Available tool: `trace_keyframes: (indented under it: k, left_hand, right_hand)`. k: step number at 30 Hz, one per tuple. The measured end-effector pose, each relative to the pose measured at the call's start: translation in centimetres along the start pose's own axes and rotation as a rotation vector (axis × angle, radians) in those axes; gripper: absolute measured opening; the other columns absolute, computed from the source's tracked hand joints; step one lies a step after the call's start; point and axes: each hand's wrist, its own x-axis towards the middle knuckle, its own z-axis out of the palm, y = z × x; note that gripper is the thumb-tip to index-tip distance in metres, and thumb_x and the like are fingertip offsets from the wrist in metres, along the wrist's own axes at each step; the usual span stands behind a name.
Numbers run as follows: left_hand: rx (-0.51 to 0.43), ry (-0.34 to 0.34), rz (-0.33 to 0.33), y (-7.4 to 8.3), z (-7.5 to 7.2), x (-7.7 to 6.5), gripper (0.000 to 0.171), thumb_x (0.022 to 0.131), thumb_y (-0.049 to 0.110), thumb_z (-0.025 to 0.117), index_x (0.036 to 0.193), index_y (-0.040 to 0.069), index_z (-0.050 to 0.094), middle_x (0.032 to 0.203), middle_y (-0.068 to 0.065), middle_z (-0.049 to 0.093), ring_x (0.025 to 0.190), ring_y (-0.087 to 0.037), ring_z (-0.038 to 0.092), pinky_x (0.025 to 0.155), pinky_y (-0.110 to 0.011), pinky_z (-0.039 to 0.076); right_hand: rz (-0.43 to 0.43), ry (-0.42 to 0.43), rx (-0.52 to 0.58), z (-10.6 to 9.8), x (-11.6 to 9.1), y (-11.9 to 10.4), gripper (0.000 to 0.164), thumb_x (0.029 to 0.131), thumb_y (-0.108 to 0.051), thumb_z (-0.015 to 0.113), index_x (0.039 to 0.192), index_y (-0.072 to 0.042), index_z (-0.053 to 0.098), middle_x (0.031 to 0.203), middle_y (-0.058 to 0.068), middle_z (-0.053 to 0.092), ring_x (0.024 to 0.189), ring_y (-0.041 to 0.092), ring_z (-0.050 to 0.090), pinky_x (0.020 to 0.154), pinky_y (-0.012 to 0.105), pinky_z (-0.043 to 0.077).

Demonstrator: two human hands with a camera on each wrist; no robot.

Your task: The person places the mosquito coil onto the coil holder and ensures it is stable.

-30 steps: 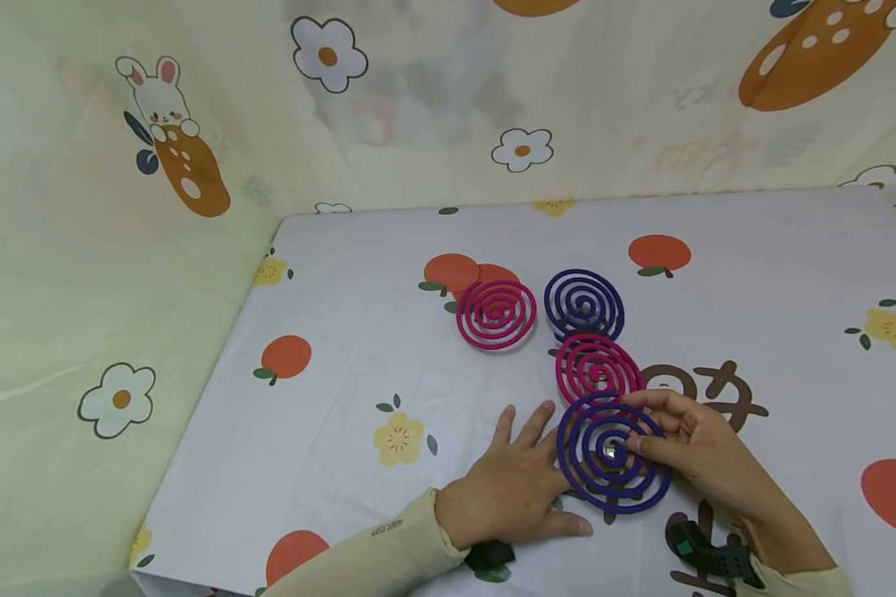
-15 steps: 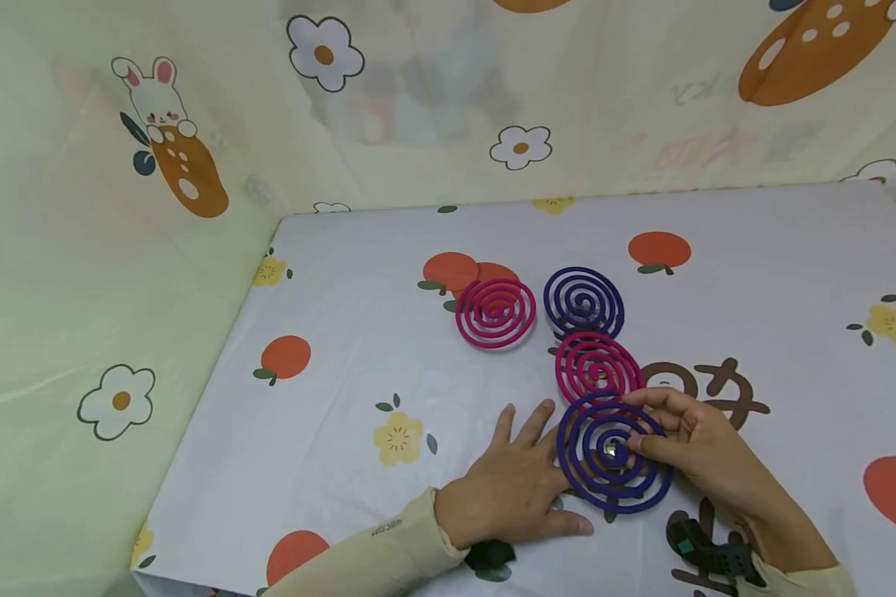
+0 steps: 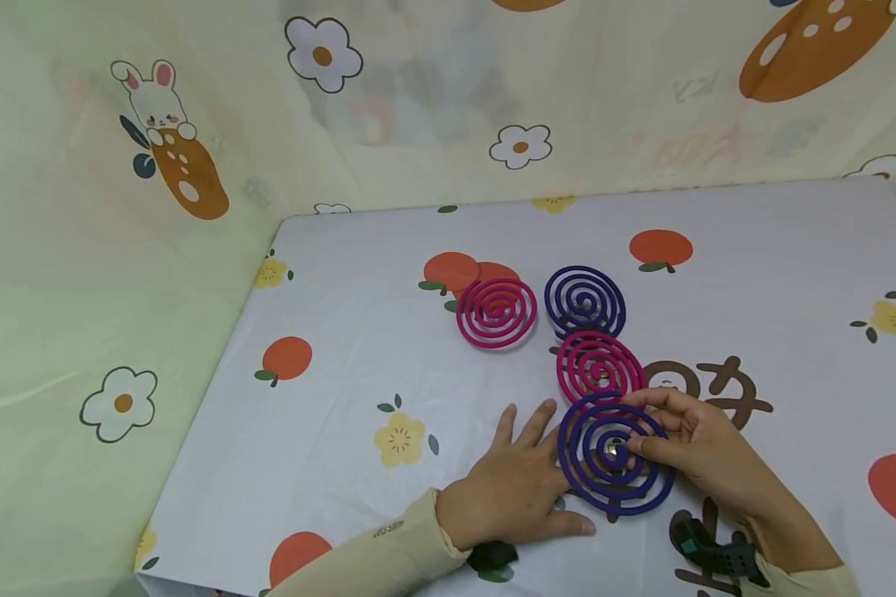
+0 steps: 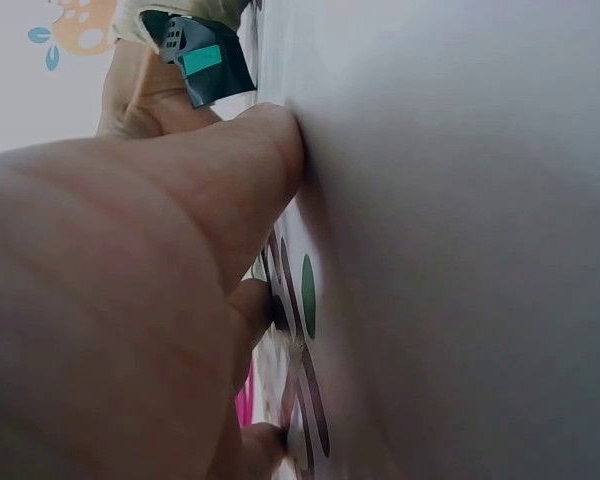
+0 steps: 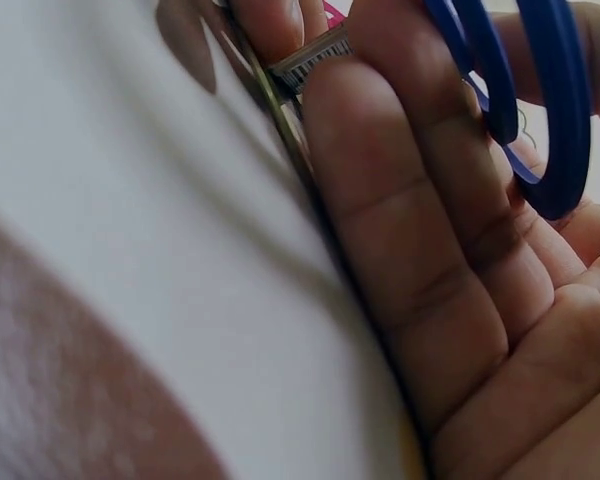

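Observation:
In the head view my right hand (image 3: 705,452) pinches a dark blue mosquito coil (image 3: 616,462) between thumb and fingers, near its centre and right side. A shiny bit shows at the coil's middle. The right wrist view has blue strands (image 5: 560,110) beside my fingers and a small striped piece (image 5: 315,62) at the fingertips. My left hand (image 3: 511,485) rests palm down on the table, fingers spread; the held coil overlaps its index finger. Just beyond, a pink coil (image 3: 597,369) is partly covered by the held one, and a second blue coil (image 3: 584,300) lies behind it.
Another pink coil (image 3: 496,313) lies to the left of the second blue one. A printed white cloth (image 3: 328,290) covers the table, and patterned curtains (image 3: 418,99) stand at its back and left. A black wrist device (image 3: 713,551) is strapped at the right wrist.

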Motion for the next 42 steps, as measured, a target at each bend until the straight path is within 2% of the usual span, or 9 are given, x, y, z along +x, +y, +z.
trace_keyframes:
  k: [13,28,42]
  left_hand:
    - [-0.001,0.003,-0.004,-0.01,0.02,0.02,0.090,0.096,0.077,0.046,0.167,0.040,0.007,0.176,0.003,0.004,0.161,-0.033,0.001,0.121,-0.066,0.020]
    - [-0.021,-0.006,-0.002,-0.01,-0.15,0.01,0.089,0.096,0.077,0.047,0.167,0.040,0.008,0.177,0.003,0.003,0.162,-0.033,0.001,0.122,-0.067,0.019]
    - [-0.020,-0.008,-0.001,-0.10,0.10,-0.01,0.087,0.096,0.077,0.046,0.167,0.042,0.010,0.177,0.003,0.001,0.162,-0.033,-0.001,0.122,-0.067,0.018]
  right_hand:
    - [0.013,0.006,-0.014,0.07,0.02,-0.17,0.042,0.099,-0.003,0.069,0.137,0.004,0.053,0.112,0.006,0.078,0.097,0.015,0.075,0.083,0.023,0.059]
    - [0.001,0.037,-0.013,0.30,0.05,-0.23,0.041,0.099,-0.004,0.070,0.137,0.004,0.054,0.118,0.002,0.077,0.101,0.014,0.075,0.085,0.022,0.059]
    - [0.022,0.057,0.010,0.38,0.08,-0.31,0.042,0.099,-0.004,0.070,0.136,0.006,0.053,0.114,0.005,0.078,0.096,0.018,0.077,0.081,0.025,0.060]
